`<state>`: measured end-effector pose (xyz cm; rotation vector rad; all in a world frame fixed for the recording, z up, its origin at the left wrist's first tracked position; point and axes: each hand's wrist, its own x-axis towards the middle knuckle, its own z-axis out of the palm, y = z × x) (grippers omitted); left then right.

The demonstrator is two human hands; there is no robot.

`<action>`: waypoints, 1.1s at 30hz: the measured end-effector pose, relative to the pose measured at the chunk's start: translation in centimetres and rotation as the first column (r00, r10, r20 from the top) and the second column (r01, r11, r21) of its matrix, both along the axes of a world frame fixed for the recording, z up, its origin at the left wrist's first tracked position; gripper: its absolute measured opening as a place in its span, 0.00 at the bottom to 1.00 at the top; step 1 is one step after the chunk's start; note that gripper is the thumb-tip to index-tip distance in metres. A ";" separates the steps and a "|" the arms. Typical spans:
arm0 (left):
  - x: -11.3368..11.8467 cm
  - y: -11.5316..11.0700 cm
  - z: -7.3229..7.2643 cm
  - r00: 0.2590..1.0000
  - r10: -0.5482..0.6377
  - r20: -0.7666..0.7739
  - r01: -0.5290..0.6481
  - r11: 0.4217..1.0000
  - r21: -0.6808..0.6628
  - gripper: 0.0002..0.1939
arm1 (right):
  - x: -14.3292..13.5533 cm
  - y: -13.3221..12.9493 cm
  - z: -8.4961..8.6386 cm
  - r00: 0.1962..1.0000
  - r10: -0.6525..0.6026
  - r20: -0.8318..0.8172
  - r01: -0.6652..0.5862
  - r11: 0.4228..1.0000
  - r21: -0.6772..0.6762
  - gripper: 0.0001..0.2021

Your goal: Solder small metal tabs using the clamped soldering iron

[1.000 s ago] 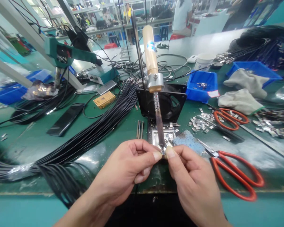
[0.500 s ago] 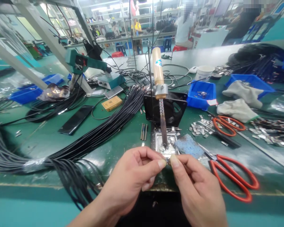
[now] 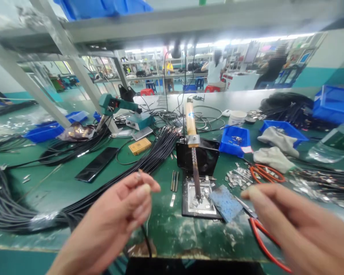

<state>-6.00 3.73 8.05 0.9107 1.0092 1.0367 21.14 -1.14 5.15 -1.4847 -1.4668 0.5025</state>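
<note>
My left hand is raised over the front of the green bench, its fingers pinched on the end of a thin black cable that hangs down below it. My right hand is blurred at the lower right, fingers stretched out to the left, with nothing seen in it. Between the hands, farther back, a wooden-handled soldering iron stands clamped upright. Its tip points down into a small metal tray. A blue sponge lies right of the tray.
A thick bundle of black cables runs from the left edge toward a black fan. Red scissors lie under my right hand, another pair by grey gloves. Blue bins, metal clips, a phone. People work at far benches.
My hands were pinched together at the iron's tip. They have pulled apart and back, the left carrying the cable, the right swinging out to the right. The camera tilted up.
</note>
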 end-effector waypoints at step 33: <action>6.1 11.4 -3.6 0.679 0.608 -0.411 0.293 0.289 0.911 0.13 | -5.9 18.3 7.6 0.916 0.036 0.400 -0.069 0.995 0.066 0.20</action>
